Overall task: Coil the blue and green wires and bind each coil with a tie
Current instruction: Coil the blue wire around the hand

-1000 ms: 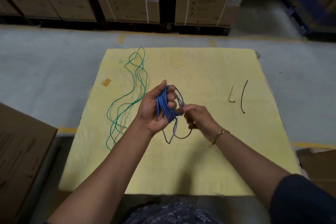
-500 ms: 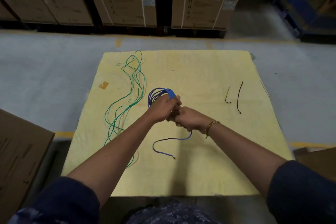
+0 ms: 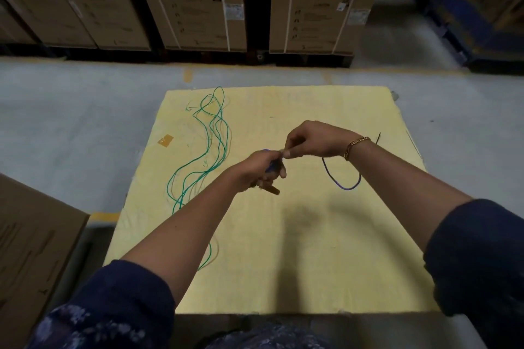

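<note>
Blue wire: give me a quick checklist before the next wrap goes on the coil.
1. Left hand closed on the blue wire coil: ok.
2. Right hand pinching the wire near the left hand: ok.
3. Loose tail hanging free under the right wrist, no snag: ok.
4. Coil loops neat: cannot tell, hidden in the fist.
5. Green wire clear of the hands, uncoiled on the yellow mat: ok.
6. Ties within reach: cannot tell, one dark tie partly hidden.
</note>
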Action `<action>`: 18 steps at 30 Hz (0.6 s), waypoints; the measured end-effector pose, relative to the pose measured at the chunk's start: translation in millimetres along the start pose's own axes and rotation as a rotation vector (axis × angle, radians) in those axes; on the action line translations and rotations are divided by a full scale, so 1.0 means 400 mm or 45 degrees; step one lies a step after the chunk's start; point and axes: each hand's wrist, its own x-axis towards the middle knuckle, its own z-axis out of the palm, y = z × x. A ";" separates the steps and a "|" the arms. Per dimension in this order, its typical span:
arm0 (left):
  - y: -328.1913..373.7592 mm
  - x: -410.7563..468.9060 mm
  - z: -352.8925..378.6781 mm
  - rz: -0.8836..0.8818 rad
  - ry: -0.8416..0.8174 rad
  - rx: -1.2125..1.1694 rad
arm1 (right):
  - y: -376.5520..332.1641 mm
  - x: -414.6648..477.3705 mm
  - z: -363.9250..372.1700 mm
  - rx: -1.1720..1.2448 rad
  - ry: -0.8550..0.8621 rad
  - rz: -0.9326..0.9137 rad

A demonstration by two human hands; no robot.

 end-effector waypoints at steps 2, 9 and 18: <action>0.004 -0.006 -0.017 -0.041 -0.231 -0.322 | 0.007 0.005 -0.014 0.068 -0.005 -0.039; -0.013 -0.023 -0.060 0.047 -0.694 -0.975 | 0.054 0.024 0.029 0.320 0.198 -0.026; 0.004 -0.010 -0.029 0.287 -0.561 -1.247 | 0.012 0.018 0.228 1.534 0.286 0.304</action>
